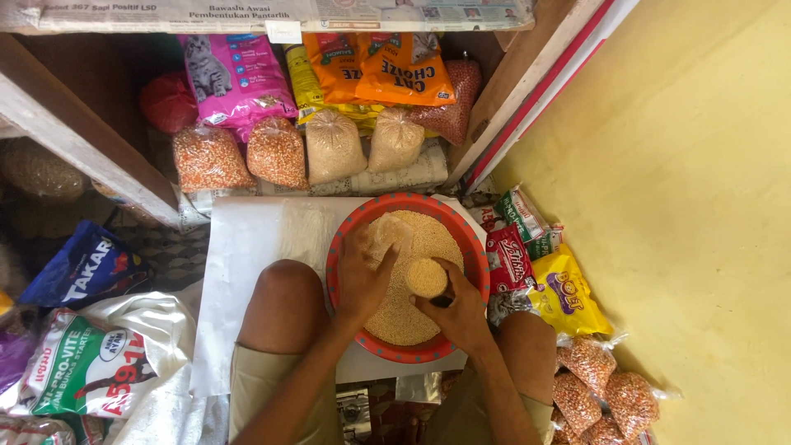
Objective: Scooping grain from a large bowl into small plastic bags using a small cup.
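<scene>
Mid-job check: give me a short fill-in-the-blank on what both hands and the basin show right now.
1. The right hand holds a cup full of ____.
2. The left hand holds a clear plastic ____ over the basin.
3. The basin's rim is ____ in colour.
4. The basin sits between the person's ____.

Missing words: grain; bag; red; knees
</scene>
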